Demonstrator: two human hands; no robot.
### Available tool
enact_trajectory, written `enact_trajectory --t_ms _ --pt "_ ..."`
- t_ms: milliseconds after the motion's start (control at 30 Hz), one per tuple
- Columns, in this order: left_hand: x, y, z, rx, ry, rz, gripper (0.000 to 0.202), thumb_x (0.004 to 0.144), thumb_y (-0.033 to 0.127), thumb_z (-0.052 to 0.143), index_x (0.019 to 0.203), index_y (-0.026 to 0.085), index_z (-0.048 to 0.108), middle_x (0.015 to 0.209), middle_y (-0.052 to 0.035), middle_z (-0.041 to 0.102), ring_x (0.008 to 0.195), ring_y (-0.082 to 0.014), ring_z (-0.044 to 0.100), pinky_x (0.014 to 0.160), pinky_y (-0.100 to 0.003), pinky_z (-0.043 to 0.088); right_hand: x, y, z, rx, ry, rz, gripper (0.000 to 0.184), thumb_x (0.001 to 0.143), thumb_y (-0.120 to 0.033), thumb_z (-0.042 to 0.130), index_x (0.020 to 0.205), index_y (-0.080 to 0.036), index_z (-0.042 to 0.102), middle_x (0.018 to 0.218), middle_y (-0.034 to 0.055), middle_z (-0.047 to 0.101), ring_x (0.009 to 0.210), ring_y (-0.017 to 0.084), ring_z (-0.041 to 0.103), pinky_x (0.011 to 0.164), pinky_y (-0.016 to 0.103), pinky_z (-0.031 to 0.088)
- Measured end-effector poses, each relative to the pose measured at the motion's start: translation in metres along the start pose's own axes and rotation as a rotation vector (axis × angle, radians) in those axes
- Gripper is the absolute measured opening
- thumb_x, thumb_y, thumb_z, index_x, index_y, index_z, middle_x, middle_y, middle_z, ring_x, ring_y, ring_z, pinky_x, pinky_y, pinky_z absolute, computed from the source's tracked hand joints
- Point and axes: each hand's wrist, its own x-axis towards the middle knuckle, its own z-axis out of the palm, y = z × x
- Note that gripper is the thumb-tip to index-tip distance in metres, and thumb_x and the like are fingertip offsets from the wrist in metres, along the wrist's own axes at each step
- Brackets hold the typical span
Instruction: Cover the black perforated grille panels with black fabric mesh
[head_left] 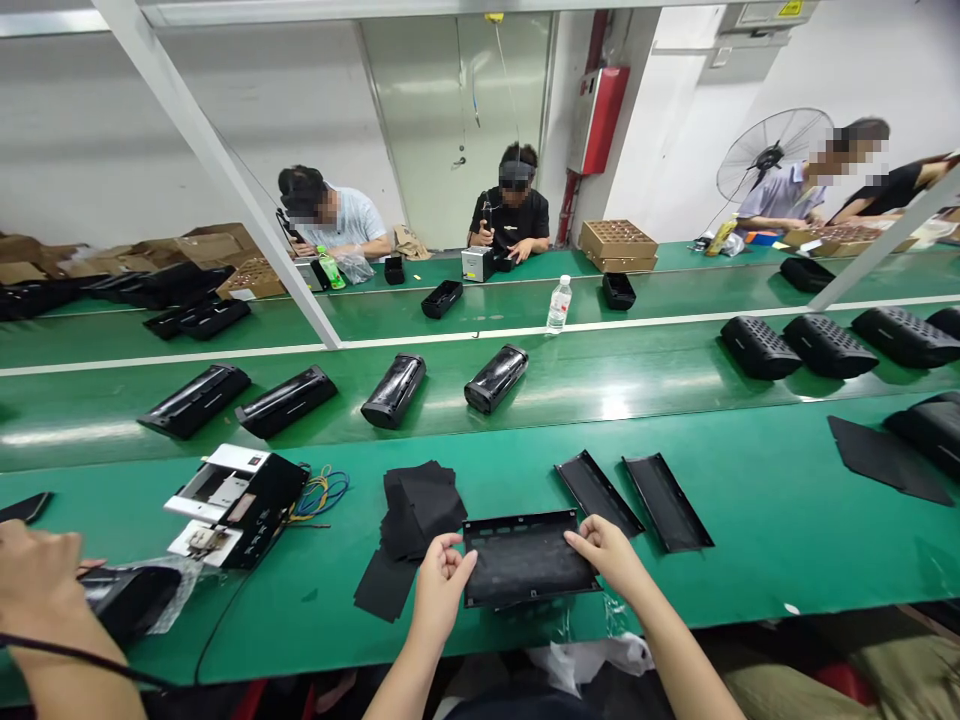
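Observation:
Between my two hands is a black rectangular plastic panel [531,562] with a raised rim and small slots along its far edge. My left hand [444,580] grips its left end, thumb on top. At the far right corner my right hand [606,555] holds the same panel, thumb pressing on its inner face. Beyond my right hand lie two similar black panels, one [600,492] nearer and one [667,503] further right. Left of my left hand is a loose pile of thin black sheets [424,510].
A white and black machine [234,503] with coiled wires stands on the green table [757,500]. A co-worker's hand [41,580] is at far left, by a black housing [131,598]. Black housings [394,390] line the green belt [570,395]. People sit opposite, near a water bottle [559,305].

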Motion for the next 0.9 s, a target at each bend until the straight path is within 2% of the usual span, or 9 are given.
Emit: enact_trajectory --t_ms 67,167,333,533,600,667,767,833,900 --pt "-0.004 0.017 -0.002 -0.035 0.023 0.014 0.037 0.057 0.038 0.064 0.084 0.017 0.049 0.053 0.0079 0.042 0.048 -0.0079 0.041 0.051 -0.02 0.032 -0.006 -0.012 -0.006 0.192 -0.018 -0.049 0.028 0.071 -0.047 0.048 0.065 -0.021 0.039 0.046 -0.009 0.031 0.043 0.009 0.035 0.044 0.023 0.028" --pt "-0.007 0.038 -0.008 -0.065 -0.013 0.031 0.041 0.056 0.036 0.066 0.089 0.018 0.05 0.059 0.0062 0.045 0.052 -0.008 0.043 0.052 -0.02 0.034 -0.018 -0.032 -0.019 0.401 -0.034 -0.103 0.026 0.071 -0.043 0.054 0.077 -0.02 0.044 0.053 -0.0067 0.039 0.05 0.009 0.038 0.048 0.023 0.03" --pt "-0.012 0.062 -0.017 -0.074 -0.035 0.092 0.037 0.058 0.031 0.067 0.089 0.019 0.05 0.061 0.0055 0.046 0.056 -0.0079 0.045 0.054 -0.019 0.036 -0.036 -0.058 -0.038 0.479 -0.02 -0.126 0.025 0.069 -0.037 0.06 0.082 -0.019 0.048 0.062 -0.0036 0.046 0.059 0.01 0.042 0.056 0.023 0.034" --pt "-0.017 0.071 -0.011 -0.103 0.003 0.116 0.037 0.057 0.029 0.067 0.089 0.019 0.052 0.062 0.0046 0.048 0.057 -0.0077 0.045 0.055 -0.018 0.037 -0.038 -0.062 -0.039 0.567 0.051 -0.081 0.028 0.067 -0.037 0.062 0.085 -0.019 0.052 0.061 -0.0035 0.049 0.06 0.009 0.045 0.055 0.021 0.036" --pt "-0.017 0.07 -0.007 -0.098 0.012 0.114 0.037 0.057 0.03 0.067 0.089 0.019 0.052 0.061 0.0054 0.047 0.056 -0.0072 0.045 0.054 -0.018 0.037 -0.035 -0.058 -0.034 0.603 0.055 -0.014 0.033 0.063 -0.037 0.066 0.087 -0.018 0.055 0.063 -0.0025 0.053 0.061 0.01 0.048 0.056 0.021 0.038" --pt "-0.015 0.067 -0.006 -0.064 -0.029 0.079 0.037 0.058 0.034 0.065 0.09 0.019 0.051 0.061 0.0055 0.046 0.055 -0.0075 0.046 0.053 -0.018 0.037 -0.031 -0.05 -0.03 0.652 0.024 0.045 0.035 0.058 -0.037 0.069 0.084 -0.016 0.057 0.062 -0.0017 0.056 0.059 0.01 0.049 0.054 0.021 0.039" --pt "-0.003 0.057 -0.011 0.068 -0.112 0.003 0.038 0.065 0.043 0.056 0.093 0.017 0.051 0.066 0.0019 0.051 0.057 -0.0109 0.05 0.053 -0.022 0.041 -0.022 -0.024 -0.033 0.781 0.006 0.089 0.034 0.056 -0.037 0.07 0.08 -0.015 0.058 0.063 -0.0008 0.059 0.054 0.01 0.051 0.049 0.021 0.039" --pt "0.012 0.044 -0.021 0.221 -0.097 -0.017 0.041 0.068 0.046 0.049 0.095 0.016 0.051 0.074 -0.0025 0.055 0.063 -0.0145 0.054 0.058 -0.026 0.044 -0.013 0.004 -0.047 0.877 0.141 0.139 0.039 0.052 -0.035 0.072 0.083 -0.016 0.058 0.069 0.0005 0.062 0.056 0.011 0.055 0.05 0.023 0.042" --pt "0.029 0.026 -0.034 0.44 -0.011 -0.007 0.042 0.069 0.045 0.046 0.098 0.014 0.051 0.085 -0.007 0.055 0.068 -0.0172 0.056 0.067 -0.031 0.044 -0.003 0.04 -0.07 0.945 0.415 0.195 0.046 0.044 -0.032 0.076 0.083 -0.018 0.056 0.069 0.0003 0.062 0.055 0.012 0.055 0.05 0.024 0.044"
